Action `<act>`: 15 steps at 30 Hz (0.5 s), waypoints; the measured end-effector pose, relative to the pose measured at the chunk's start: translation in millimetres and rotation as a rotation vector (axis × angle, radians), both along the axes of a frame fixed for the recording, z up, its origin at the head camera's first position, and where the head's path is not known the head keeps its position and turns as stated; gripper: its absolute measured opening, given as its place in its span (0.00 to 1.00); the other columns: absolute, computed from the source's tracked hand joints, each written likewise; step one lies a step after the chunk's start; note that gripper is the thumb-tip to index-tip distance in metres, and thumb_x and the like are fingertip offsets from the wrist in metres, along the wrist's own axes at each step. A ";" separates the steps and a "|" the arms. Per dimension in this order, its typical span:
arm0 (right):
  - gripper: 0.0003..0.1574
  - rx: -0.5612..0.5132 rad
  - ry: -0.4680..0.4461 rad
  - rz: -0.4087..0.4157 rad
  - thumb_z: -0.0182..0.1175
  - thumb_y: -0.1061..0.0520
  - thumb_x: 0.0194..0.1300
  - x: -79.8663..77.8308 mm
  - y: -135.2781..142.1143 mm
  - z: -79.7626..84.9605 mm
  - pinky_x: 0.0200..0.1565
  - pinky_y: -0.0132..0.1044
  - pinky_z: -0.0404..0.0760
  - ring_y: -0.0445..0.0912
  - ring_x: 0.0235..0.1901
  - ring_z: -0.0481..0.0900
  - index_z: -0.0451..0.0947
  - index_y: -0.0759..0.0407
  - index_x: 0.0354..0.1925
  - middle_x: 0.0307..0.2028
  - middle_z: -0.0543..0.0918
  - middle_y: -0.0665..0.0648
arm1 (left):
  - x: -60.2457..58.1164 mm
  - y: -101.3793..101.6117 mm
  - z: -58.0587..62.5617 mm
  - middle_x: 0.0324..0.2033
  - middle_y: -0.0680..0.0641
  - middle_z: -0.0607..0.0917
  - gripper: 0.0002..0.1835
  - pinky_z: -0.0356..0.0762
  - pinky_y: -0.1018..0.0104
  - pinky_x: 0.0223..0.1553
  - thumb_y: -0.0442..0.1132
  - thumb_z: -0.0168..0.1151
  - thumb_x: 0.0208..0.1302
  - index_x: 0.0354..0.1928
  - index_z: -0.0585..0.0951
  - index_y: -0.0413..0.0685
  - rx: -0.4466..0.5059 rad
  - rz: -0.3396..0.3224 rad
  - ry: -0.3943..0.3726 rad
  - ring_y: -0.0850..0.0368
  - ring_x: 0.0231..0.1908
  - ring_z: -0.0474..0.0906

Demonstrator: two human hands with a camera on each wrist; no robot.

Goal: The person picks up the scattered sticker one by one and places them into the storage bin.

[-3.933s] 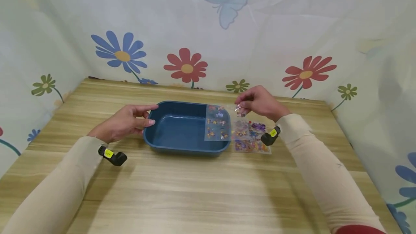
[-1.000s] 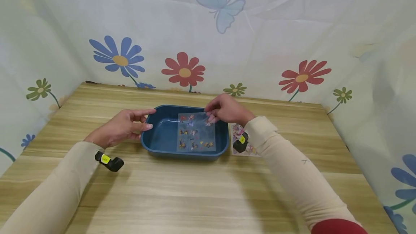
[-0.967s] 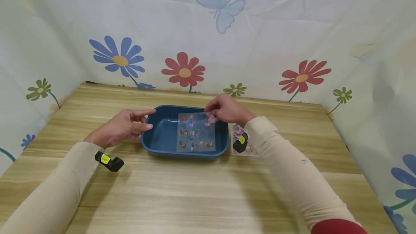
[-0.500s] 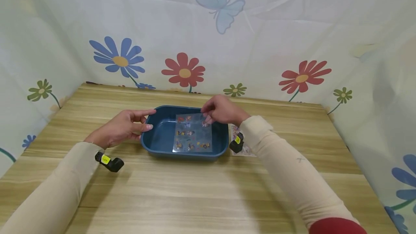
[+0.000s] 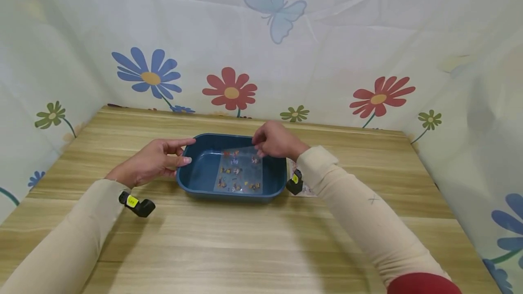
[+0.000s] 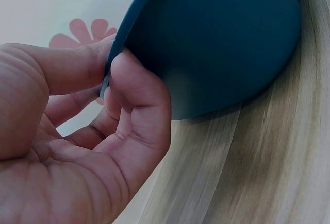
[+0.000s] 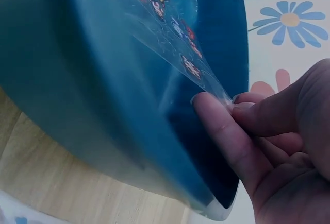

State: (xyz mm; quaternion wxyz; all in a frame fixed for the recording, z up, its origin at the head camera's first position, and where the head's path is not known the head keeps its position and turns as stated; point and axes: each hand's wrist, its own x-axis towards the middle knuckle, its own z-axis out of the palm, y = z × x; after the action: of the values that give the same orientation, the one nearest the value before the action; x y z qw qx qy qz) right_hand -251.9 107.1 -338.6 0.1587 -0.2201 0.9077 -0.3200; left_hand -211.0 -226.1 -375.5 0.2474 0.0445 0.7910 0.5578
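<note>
A dark blue rectangular basin (image 5: 229, 198) stands on the table. My left hand (image 5: 149, 162) holds its left end; in the left wrist view the thumb and fingers of the left hand (image 6: 77, 131) pinch the basin's rim (image 6: 126, 23). My right hand (image 5: 279, 139) is over the basin's back right part. It pinches the upper right corner of a clear sticker sheet (image 5: 241, 171) printed with small coloured figures. In the right wrist view, the sheet (image 7: 178, 38) slants down into the basin from the fingertips of the right hand (image 7: 278, 131).
Another printed sticker sheet (image 5: 308, 192) lies on the wooden table (image 5: 229, 239) just right of the basin, partly hidden by my right wrist and its black camera (image 5: 295, 183). A flower-patterned cloth (image 5: 327, 58) hangs behind and at both sides.
My right hand has carried the clear sticker sheet leftward from the right side into the basin, and most recently lowered it slightly. My left hand keeps its grip on the rim.
</note>
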 end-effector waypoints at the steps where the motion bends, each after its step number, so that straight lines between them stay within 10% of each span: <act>1: 0.14 0.007 0.007 0.001 0.62 0.67 0.65 0.2 -0.3 -0.1 0.37 0.32 0.86 0.46 0.31 0.87 0.83 0.68 0.49 0.41 0.88 0.63 | 0.0 0.0 0.1 0.47 0.43 0.68 0.42 0.82 0.68 0.36 0.47 0.71 0.58 0.74 0.63 0.59 0.001 0.000 -0.001 0.55 0.35 0.77; 15: 0.14 0.140 0.106 0.008 0.66 0.64 0.62 0.7 -3.3 -3.6 0.43 0.36 0.86 0.45 0.34 0.84 0.86 0.62 0.47 0.40 0.88 0.57 | -0.6 0.6 0.5 0.46 0.44 0.67 0.43 0.82 0.67 0.36 0.48 0.72 0.57 0.74 0.64 0.59 0.008 0.006 -0.014 0.52 0.38 0.76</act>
State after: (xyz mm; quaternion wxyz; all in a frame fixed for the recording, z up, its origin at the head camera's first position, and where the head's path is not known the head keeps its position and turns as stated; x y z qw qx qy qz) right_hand -251.2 103.8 -342.2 0.1269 -0.2288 0.9341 -0.2429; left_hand -211.7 -225.4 -375.0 0.2511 0.0394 0.7871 0.5620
